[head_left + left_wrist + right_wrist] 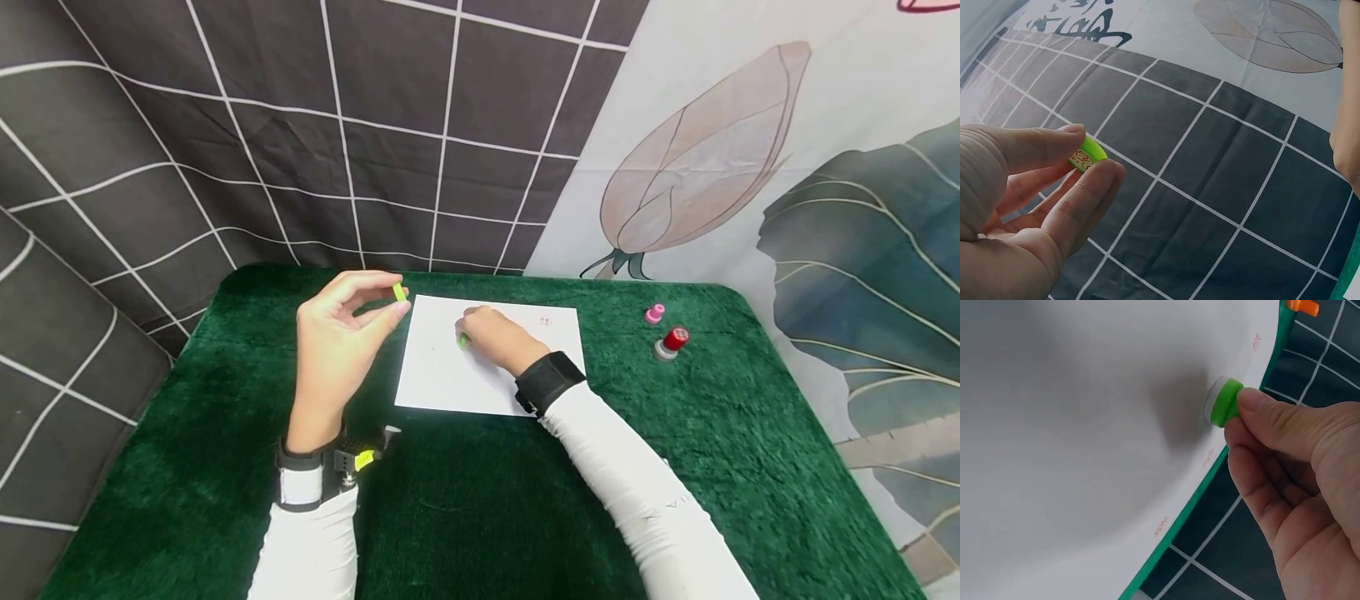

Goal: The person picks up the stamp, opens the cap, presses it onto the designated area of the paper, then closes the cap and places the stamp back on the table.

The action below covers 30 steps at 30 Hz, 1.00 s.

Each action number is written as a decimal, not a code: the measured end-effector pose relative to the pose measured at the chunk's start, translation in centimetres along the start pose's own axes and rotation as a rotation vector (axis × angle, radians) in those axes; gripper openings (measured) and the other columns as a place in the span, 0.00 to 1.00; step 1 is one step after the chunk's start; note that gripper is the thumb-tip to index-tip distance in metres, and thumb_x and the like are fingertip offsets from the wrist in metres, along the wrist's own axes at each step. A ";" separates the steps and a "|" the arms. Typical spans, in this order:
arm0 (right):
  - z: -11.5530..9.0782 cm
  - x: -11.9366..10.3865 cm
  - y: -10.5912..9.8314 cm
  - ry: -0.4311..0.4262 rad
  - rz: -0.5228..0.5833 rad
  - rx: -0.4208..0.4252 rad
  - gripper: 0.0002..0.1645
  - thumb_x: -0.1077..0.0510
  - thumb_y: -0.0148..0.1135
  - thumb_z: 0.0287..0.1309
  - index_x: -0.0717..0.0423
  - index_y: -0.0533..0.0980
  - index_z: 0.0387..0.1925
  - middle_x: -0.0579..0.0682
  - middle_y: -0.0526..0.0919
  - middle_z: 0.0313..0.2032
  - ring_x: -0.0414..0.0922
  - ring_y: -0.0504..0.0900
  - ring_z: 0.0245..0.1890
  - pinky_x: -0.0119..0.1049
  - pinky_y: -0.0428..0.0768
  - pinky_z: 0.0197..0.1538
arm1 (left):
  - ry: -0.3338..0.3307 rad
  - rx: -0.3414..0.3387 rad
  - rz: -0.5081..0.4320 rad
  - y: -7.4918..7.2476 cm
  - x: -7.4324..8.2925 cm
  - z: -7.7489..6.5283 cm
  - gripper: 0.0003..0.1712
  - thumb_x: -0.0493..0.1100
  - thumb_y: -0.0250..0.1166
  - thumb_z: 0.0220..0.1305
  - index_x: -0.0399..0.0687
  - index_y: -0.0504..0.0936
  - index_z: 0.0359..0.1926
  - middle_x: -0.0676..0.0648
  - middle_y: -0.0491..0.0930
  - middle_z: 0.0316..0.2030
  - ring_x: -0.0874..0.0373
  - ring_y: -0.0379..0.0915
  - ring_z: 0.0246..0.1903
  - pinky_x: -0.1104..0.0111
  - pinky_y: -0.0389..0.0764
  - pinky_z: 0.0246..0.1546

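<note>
My left hand (337, 333) is raised over the cloth left of the paper. Between thumb and fingertips it pinches a small bright green cap (1090, 154), which bears a printed drawing in the left wrist view. Above the white sheet of paper (431, 379), my right hand (491, 333) holds a small round stamp (1225, 402), green with a pale base, by its green part. The pale base faces the paper, with a shadow beside it; whether they touch I cannot tell. Several small red prints (1160, 525) lie along the paper's edge.
On the dark green cloth (465, 508) to the right of the paper stand a small pink stamp (655, 313) and a red-topped stamp (672, 342). An orange piece (1304, 306) shows at the right wrist view's top edge. A dark gridded curtain (390, 158) hangs behind.
</note>
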State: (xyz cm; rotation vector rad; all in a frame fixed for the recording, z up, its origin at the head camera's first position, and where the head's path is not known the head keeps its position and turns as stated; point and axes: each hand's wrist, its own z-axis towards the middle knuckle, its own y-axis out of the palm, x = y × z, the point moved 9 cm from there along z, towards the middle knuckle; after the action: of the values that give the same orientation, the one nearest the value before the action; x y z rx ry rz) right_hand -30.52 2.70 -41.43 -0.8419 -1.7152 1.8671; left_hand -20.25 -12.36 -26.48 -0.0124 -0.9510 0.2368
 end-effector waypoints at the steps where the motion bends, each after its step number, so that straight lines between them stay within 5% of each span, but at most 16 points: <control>1: 0.1 0.0 0.1 0.004 0.000 -0.001 0.09 0.70 0.63 0.58 0.58 0.84 0.38 0.53 0.85 0.37 0.45 0.82 0.41 0.35 0.84 0.46 | 0.001 0.000 0.003 0.0 0.0 0.0 0.17 0.32 0.72 0.52 0.34 0.85 0.45 0.40 0.84 0.44 0.55 0.82 0.42 0.67 0.84 0.47; 20: 0.3 0.2 -0.1 0.021 -0.016 0.055 0.08 0.69 0.64 0.56 0.57 0.85 0.35 0.52 0.86 0.34 0.44 0.83 0.38 0.35 0.85 0.42 | 0.001 -0.006 -0.015 0.6 -0.1 -0.1 0.16 0.33 0.73 0.52 0.35 0.85 0.44 0.41 0.84 0.43 0.55 0.82 0.42 0.67 0.84 0.47; 30: 0.0 0.0 0.2 0.029 -0.043 -0.004 0.11 0.71 0.60 0.59 0.58 0.84 0.39 0.53 0.85 0.36 0.45 0.83 0.39 0.37 0.84 0.43 | 0.005 -0.020 -0.010 0.7 0.0 -0.2 0.17 0.34 0.73 0.51 0.36 0.85 0.44 0.42 0.84 0.43 0.56 0.82 0.42 0.65 0.84 0.46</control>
State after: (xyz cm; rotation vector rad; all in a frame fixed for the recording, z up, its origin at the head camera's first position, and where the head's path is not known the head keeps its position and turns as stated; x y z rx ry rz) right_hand -30.50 2.65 -41.62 -0.8231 -1.7071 1.8146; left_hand -20.25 -11.63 -26.70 -0.0269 -0.9480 0.2178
